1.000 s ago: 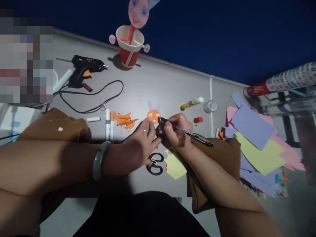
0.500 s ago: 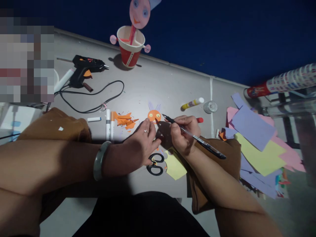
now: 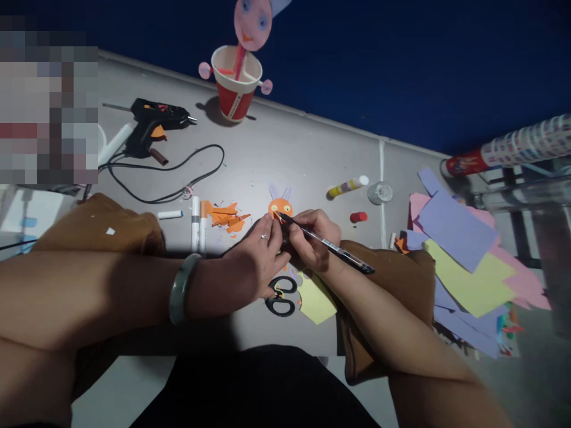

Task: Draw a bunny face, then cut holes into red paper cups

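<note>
A small orange paper face (image 3: 279,205) with yellow eyes and purple paper ears lies on the table. My left hand (image 3: 257,255) rests flat with its fingers stretched out, fingertips pressing the lower left edge of the face. A clear-barrelled black pen (image 3: 332,245) is pinched in my right hand (image 3: 314,238), its tip at the face near the left eye. Whether the tip touches the paper I cannot tell. The lower part of the face is hidden by my fingers. Black-handled scissors (image 3: 282,296) lie just below my hands, beside a cut yellow paper sheet (image 3: 317,299).
Orange scraps (image 3: 229,217) and markers (image 3: 195,226) lie to the left. A glue gun (image 3: 156,125) with a looped cord is behind them. At the back stands a red paper cup (image 3: 235,101) holding a pink face. Right are a glue stick (image 3: 348,188), red cap (image 3: 358,217) and coloured sheets (image 3: 459,229).
My right hand has moved left with the pen, bringing its tip from beside the right eye over to near the left eye. The red cap has come into fuller view. My left hand stays put.
</note>
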Available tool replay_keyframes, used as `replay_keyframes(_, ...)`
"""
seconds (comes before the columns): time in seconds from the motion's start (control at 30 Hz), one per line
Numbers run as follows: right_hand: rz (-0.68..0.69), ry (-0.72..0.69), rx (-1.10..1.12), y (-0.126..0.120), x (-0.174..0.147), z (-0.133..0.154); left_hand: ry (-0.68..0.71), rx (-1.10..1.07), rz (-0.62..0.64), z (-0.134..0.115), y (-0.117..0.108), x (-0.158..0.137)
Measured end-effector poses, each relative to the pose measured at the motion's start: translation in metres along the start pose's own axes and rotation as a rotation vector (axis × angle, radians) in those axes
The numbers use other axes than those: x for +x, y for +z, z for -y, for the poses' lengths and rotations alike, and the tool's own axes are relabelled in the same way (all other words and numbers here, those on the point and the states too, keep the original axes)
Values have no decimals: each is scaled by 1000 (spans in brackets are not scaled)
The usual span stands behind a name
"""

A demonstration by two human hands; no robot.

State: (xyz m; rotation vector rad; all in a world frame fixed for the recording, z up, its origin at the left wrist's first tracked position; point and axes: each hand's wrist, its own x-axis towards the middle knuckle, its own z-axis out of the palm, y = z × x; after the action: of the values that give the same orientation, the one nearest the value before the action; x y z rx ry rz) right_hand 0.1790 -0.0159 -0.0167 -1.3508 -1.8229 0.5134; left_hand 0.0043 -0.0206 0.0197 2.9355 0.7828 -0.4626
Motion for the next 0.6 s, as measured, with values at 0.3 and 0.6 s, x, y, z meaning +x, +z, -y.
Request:
replay_keyframes(0.3,-15,5,-47,2,1,0,-4,-10,-10,0,-1,-1)
replay_keyframes(0.6,-20,-1,-28,3,1,0,-10,-19,-38,-1,1,-1)
